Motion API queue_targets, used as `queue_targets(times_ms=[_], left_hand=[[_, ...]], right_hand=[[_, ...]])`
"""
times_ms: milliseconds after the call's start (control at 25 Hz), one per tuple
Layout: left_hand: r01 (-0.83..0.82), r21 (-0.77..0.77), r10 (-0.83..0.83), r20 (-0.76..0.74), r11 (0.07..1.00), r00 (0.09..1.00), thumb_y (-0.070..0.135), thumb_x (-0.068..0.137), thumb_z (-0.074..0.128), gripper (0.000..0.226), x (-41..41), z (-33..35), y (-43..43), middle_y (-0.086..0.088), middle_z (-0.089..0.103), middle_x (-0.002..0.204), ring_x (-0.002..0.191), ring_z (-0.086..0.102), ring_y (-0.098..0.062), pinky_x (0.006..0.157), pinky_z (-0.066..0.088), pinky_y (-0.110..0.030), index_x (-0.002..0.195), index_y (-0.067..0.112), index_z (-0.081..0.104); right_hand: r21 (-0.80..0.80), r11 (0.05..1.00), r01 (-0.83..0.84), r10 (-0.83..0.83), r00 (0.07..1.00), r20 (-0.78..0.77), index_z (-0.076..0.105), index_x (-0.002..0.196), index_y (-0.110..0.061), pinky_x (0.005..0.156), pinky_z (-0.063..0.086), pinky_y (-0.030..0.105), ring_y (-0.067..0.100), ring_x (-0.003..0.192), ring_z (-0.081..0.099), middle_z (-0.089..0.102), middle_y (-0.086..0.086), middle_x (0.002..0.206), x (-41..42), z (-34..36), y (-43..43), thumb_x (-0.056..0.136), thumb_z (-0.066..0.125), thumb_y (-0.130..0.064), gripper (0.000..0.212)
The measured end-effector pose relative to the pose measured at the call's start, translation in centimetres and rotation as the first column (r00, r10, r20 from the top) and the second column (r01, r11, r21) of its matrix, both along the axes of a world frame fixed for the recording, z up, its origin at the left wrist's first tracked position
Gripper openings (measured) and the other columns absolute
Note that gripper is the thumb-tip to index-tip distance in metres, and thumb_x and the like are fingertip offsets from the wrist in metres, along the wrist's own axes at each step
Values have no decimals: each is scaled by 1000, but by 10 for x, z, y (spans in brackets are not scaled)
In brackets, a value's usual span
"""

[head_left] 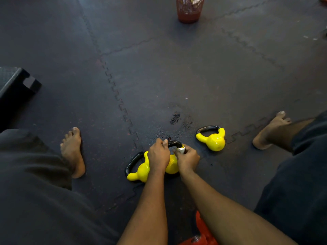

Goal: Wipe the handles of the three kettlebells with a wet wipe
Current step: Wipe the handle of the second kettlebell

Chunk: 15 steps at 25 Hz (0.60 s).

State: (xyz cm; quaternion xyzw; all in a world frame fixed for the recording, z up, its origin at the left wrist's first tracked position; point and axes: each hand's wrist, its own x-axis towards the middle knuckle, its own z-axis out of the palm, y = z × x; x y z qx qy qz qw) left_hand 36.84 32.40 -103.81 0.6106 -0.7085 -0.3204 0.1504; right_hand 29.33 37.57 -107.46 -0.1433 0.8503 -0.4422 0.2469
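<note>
Kettlebells on rubber floor [194, 76], three in a row: left kettlebell [141, 171] tipped on its side, middle kettlebell [172, 166] under both hands, right kettlebell [215, 141] set apart. Left grip [159, 156] clenched round left end of middle handle [175, 143]. Right grip [187, 159] pinching white wipe [181, 149] against right end of same handle. Wet patch [175, 118] just beyond. Red mesh basket [190, 9] far off.

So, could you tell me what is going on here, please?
A person is cleaning the middle kettlebell. The left grip holds its black handle while the right grip pinches a white wipe against that handle. The left kettlebell and right kettlebell lie on the floor mat alongside.
</note>
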Motion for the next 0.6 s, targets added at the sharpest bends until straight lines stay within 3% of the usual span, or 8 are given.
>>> queue_targets(times_ms=[80, 160, 240, 280, 360, 440, 520, 600], left_hand=[[-5, 18, 5, -6, 1000, 1000, 35, 101, 41, 33, 5, -3, -4, -22, 65, 93, 90, 57, -40, 68, 38, -39, 86, 7, 51], [-3, 41, 4, -21, 999, 1000, 36, 100, 42, 33, 11, -5, -6, -21, 64, 90, 88, 57, -40, 67, 37, -39, 82, 9, 48], [14, 56, -12, -29, 998, 999, 37, 100, 42, 34, 14, -5, -6, -20, 63, 87, 86, 57, -39, 68, 40, -40, 81, 9, 47], [26, 55, -25, -24, 998, 999, 37, 100, 42, 34, 13, -5, -5, -20, 63, 87, 86, 57, -39, 69, 41, -41, 81, 9, 47], [44, 28, -45, 5, 999, 999, 37, 100, 42, 33, 9, -5, -3, -19, 64, 89, 87, 57, -39, 66, 38, -39, 82, 10, 47], [39, -4, -38, 41, 999, 998, 35, 101, 40, 32, 4, -4, -4, -20, 65, 93, 91, 58, -40, 66, 34, -37, 86, 9, 51], [20, -18, -19, 69, 1000, 997, 34, 102, 39, 34, 0, -4, -4, -23, 66, 100, 96, 58, -42, 70, 39, -40, 94, 4, 55], [16, -26, -13, 94, 1000, 995, 33, 102, 37, 36, -4, -3, -3, -23, 66, 102, 99, 58, -42, 74, 43, -42, 99, 3, 55]], right_hand=[[-193, 979, -71, 129, 942, 310, 73, 103, -5, 70, 50, 29, 16, 75, 62, 72, 9, 86, -13, 0, 2, 75, 79, -10, 29], [-335, 932, -139, 320, 751, 577, 67, 113, 2, 67, 49, 26, 16, 75, 59, 68, 12, 91, -32, 0, 4, 77, 75, 0, 38], [-363, 898, -248, 436, 605, 666, 68, 114, -4, 69, 49, 28, 17, 81, 60, 67, 11, 94, -48, -1, 8, 78, 72, 1, 37], [-370, 885, -282, 465, 578, 671, 68, 113, -7, 72, 49, 29, 18, 83, 61, 68, 10, 95, -53, -3, 11, 78, 72, 1, 36], [-369, 891, -265, 452, 602, 658, 69, 112, -5, 68, 51, 27, 14, 78, 64, 72, 6, 88, -52, -5, 13, 78, 72, 0, 34], [-315, 923, -219, 369, 732, 573, 69, 110, 2, 61, 51, 22, 10, 67, 63, 73, 4, 79, -43, -3, 11, 79, 74, -2, 32], [-168, 965, -201, 250, 899, 360, 72, 102, 1, 65, 49, 27, 13, 71, 60, 72, 9, 81, -30, -3, 4, 77, 79, -11, 29], [30, 992, -120, 116, 987, 115, 76, 92, -7, 66, 45, 28, 18, 75, 62, 74, 11, 83, -15, -2, -1, 74, 81, -23, 25]])
